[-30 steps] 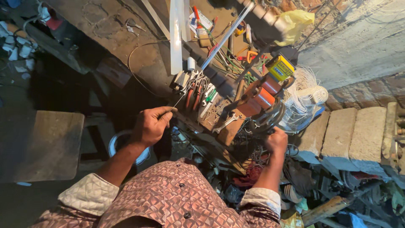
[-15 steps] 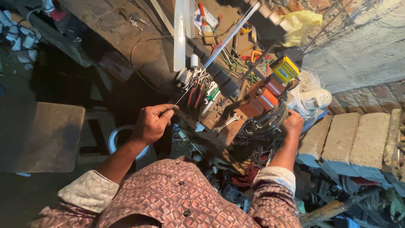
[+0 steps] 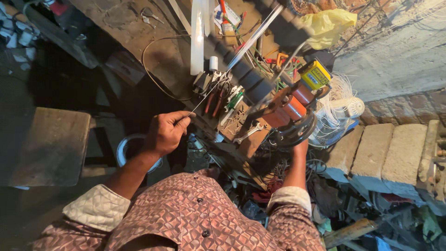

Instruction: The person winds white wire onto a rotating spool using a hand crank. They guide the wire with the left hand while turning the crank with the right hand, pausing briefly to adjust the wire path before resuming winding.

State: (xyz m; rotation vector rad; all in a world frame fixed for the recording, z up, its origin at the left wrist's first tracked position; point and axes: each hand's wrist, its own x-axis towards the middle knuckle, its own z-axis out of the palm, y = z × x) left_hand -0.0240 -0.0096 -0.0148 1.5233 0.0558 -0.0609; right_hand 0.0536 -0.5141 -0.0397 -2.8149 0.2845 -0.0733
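Note:
My left hand (image 3: pixel 166 132) is closed, pinching a thin wire (image 3: pixel 207 95) between thumb and fingers. The wire runs up and to the right, toward a clear rod (image 3: pixel 253 36) that slants across the bench. My right hand (image 3: pixel 300 147) reaches up to the lower rim of a dark round wheel (image 3: pixel 292 131) on a small bench machine and seems to grip it; the wheel hides most of the fingers. Orange-brown coil blocks (image 3: pixel 290 107) sit on the machine just above the wheel.
Pliers and screwdrivers (image 3: pixel 223 100) and a spanner (image 3: pixel 248 134) lie on the cluttered bench. A yellow meter (image 3: pixel 316 74), a white fan (image 3: pixel 341 114), a white tube (image 3: pixel 198 37) and a yellow bag (image 3: pixel 327 23) are near. A stool (image 3: pixel 51 144) stands left; stone blocks (image 3: pixel 385 153) right.
My right hand has shifted around by the wheel, first up and right, then back left. My left hand keeps its pinch on the wire and stays almost still.

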